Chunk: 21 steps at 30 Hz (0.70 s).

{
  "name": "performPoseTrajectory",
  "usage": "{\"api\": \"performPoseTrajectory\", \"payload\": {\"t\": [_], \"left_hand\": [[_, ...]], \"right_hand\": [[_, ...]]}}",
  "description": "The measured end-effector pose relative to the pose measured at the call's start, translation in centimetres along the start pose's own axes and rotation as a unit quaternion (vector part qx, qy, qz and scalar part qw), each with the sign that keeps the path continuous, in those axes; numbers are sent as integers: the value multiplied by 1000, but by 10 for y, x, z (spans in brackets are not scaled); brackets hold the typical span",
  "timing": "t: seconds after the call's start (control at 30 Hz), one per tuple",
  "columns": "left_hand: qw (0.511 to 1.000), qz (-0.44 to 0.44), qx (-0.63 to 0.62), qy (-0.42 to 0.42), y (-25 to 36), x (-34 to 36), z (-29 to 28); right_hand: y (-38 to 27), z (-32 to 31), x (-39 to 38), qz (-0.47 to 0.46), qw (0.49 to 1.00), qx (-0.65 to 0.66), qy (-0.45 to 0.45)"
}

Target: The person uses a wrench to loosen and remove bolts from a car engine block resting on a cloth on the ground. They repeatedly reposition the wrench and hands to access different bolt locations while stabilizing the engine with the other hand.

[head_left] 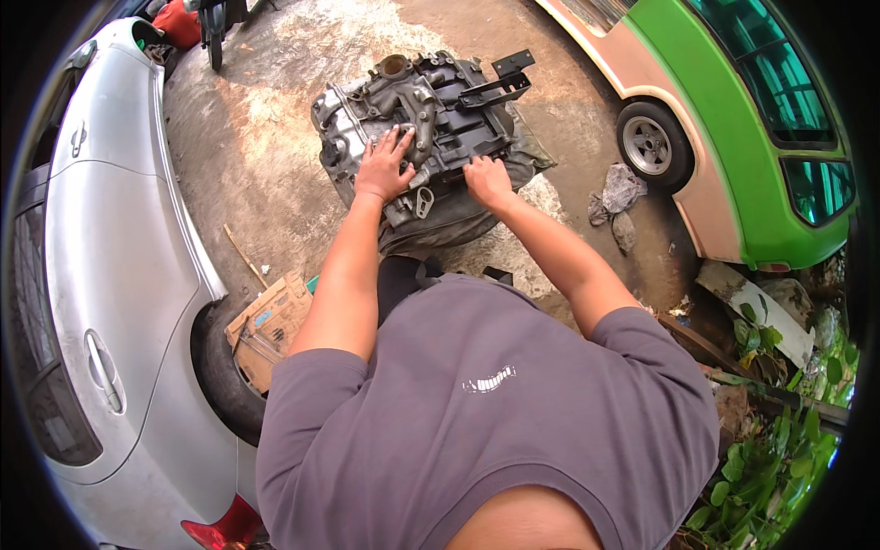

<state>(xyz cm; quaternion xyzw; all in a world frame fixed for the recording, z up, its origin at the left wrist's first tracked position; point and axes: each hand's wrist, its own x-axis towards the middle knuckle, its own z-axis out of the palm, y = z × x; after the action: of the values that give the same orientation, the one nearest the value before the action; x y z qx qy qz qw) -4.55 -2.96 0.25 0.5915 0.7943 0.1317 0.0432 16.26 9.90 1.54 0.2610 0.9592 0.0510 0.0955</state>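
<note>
A dark grey engine assembly with cast pipes, a round port and a black metal bracket rests on a dark crumpled cover ahead of me. My left hand lies palm down on the engine's left front part, fingers spread over the castings near a pipe. At the engine's near right edge, my right hand has its fingers curled in; whatever they grip is too small or hidden to make out.
A silver car stands along the left, a green and pink van at the right. A motorbike wheel is behind. Cardboard with tools lies low left, rags by the van, boards and plants at lower right.
</note>
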Motion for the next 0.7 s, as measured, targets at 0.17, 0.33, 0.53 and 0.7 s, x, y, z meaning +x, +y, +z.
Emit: {"api": "performPoseTrajectory", "payload": {"t": [0.17,0.33,0.53,0.7], "left_hand": [[1000,-5,4,-6,2,-1,-1],[1000,-11,2,-10,4,-1,-2],[1000,-13,1,-7,4,1,-1],[1000,-11,-3,-3,2,1,1]], "right_hand": [[15,11,-15,133,984,107,-48],[30,62,-22,261,854,443,-82],[1,104,-35,324,753,570,-45],[-17,120,-35,263,730,628,-57]]}}
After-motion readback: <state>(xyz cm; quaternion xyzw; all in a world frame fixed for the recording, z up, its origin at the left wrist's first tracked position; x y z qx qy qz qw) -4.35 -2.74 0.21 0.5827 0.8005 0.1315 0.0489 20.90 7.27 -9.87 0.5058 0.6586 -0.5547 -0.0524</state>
